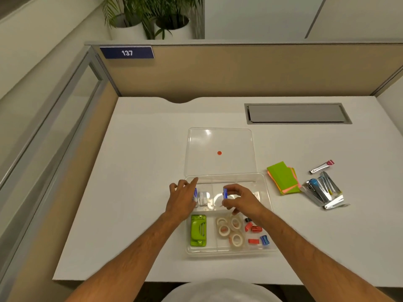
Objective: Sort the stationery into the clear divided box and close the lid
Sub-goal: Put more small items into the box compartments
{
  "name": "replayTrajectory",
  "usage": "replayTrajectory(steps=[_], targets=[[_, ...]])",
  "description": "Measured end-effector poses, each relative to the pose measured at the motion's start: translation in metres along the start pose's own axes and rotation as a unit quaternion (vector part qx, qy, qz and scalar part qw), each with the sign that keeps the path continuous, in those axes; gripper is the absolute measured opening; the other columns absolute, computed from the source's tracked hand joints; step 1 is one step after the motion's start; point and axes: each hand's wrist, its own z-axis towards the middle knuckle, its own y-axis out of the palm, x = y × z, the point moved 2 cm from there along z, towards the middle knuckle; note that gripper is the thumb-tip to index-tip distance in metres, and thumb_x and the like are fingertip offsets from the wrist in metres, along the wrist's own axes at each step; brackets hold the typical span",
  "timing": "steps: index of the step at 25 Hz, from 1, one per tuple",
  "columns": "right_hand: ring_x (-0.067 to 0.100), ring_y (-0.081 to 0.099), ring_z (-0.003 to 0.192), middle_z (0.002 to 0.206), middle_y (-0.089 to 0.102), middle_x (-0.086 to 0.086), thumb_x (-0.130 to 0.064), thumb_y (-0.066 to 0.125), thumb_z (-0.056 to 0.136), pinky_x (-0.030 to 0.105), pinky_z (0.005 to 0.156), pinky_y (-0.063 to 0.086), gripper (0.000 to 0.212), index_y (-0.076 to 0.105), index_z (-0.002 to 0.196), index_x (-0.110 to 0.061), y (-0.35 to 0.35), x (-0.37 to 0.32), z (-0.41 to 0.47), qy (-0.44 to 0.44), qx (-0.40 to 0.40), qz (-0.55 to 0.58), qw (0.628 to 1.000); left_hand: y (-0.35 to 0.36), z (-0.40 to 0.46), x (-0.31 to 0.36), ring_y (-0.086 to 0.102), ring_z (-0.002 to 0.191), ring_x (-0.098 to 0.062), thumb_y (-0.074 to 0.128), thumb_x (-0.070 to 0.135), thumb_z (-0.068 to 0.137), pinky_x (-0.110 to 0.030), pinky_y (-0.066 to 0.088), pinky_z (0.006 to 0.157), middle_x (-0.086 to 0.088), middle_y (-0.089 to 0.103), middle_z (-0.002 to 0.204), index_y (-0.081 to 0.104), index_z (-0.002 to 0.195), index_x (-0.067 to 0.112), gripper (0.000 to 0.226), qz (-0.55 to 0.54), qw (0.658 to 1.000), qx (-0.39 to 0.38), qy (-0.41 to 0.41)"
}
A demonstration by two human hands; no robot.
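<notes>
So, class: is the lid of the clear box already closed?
No, the lid lies swung open behind the box, whose compartments with the tape rolls are uncovered.

an office cubicle; tan partition (239, 70), numbered plate (127, 52), white desk (135, 171)

Two bare forearms, sleeveless to the frame's edge, left hand (182, 198) and right hand (239, 200) ringless, above a white garment (220, 290).
</notes>
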Motion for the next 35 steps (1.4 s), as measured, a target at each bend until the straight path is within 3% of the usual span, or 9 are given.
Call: replayTrajectory(steps=[7,10,14,17,21,26,29,33,35], targets=[[0.013,0.069,0.076,0.115,0.065,-0.009,-0.024,0.079,0.073,0.025,0.056,0.051,0.054,0.06,0.123,-0.027,0.017,-0.014,0.014,-0.024,0.008,-0.125,0.992,0.009,0.008,-0.002,0.029,0.13,-0.029,0.073,0.029,0.085,-0.041,0.033,0.106,-0.01,0.041,0.143,0.023,0.152,0.029,0.083,0.016,0.999,-0.033,0.02],[0.01,0.065,0.092,0.118,0.066,-0.006,-0.028,0.078,0.074,0.026,0.077,0.051,0.056,0.06,0.128,-0.024,0.03,-0.023,0.023,-0.056,-0.01,-0.217,0.975,0.008,0.008,-0.005,0.027,0.129,-0.027,0.07,0.028,0.088,-0.041,0.033,0.106,-0.01,0.044,0.142,0.026,0.151,0.028,0.077,0.021,0.999,-0.026,0.036],[0.003,0.061,0.089,0.121,0.066,-0.001,-0.029,0.075,0.079,0.03,0.093,0.049,0.055,0.058,0.131,-0.023,0.047,-0.031,0.034,-0.102,-0.046,-0.308,0.945,0.007,0.007,-0.006,0.026,0.135,-0.024,0.063,0.032,0.092,-0.047,0.018,0.111,-0.006,0.049,0.143,0.036,0.147,0.026,0.062,0.046,0.997,-0.012,0.065],[0.019,0.051,0.12,0.138,0.056,-0.001,-0.036,0.071,0.083,0.037,0.104,0.043,0.07,0.042,0.145,-0.023,0.053,-0.027,0.043,-0.093,-0.051,-0.417,0.903,0.01,0.006,-0.005,0.027,0.142,-0.021,0.059,0.033,0.094,-0.049,0.001,0.112,-0.001,0.05,0.144,0.036,0.147,0.025,0.058,0.089,0.993,-0.016,0.08],[0.023,0.045,0.119,0.133,0.057,0.002,-0.045,0.069,0.083,0.038,0.089,0.048,0.082,0.025,0.151,-0.027,0.06,-0.023,0.052,-0.115,-0.044,-0.503,0.855,0.006,0.002,-0.005,0.022,0.145,-0.018,0.056,0.037,0.095,-0.045,0.0,0.113,0.003,0.046,0.148,0.038,0.145,0.026,0.055,0.066,0.995,0.0,0.077],[0.022,0.048,0.109,0.117,0.066,0.003,-0.048,0.069,0.081,0.035,0.086,0.046,0.052,0.055,0.123,-0.021,0.074,-0.014,0.065,-0.139,-0.017,-0.576,0.805,-0.003,-0.013,-0.008,0.03,0.142,-0.018,0.058,0.042,0.094,-0.04,0.017,0.116,0.002,0.046,0.147,0.043,0.143,0.024,0.054,0.008,0.997,0.052,0.062],[0.023,0.047,0.11,0.114,0.066,0.004,-0.049,0.069,0.08,0.036,0.089,0.043,0.047,0.058,0.114,-0.019,0.079,-0.005,0.07,-0.145,-0.005,-0.613,0.777,-0.007,-0.022,-0.006,0.037,0.139,-0.023,0.064,0.036,0.092,-0.038,0.021,0.116,-0.005,0.048,0.146,0.048,0.141,0.017,0.054,-0.057,0.994,0.075,0.062],[0.026,0.046,0.117,0.128,0.061,0.002,-0.061,0.067,0.077,0.04,0.095,0.041,0.068,0.053,0.13,-0.021,0.076,-0.007,0.071,-0.156,-0.001,-0.589,0.793,-0.007,-0.024,-0.005,0.034,0.142,-0.024,0.065,0.035,0.092,-0.033,0.021,0.115,-0.005,0.044,0.149,0.045,0.143,0.015,0.058,-0.094,0.991,0.077,0.059],[0.024,0.045,0.117,0.131,0.06,0.001,-0.056,0.067,0.08,0.038,0.094,0.041,0.066,0.051,0.134,-0.022,0.065,-0.011,0.065,-0.17,0.013,-0.559,0.811,-0.004,-0.021,-0.003,0.029,0.144,-0.021,0.064,0.038,0.092,-0.032,0.018,0.116,-0.003,0.04,0.152,0.041,0.145,0.018,0.061,-0.095,0.992,0.069,0.054]])
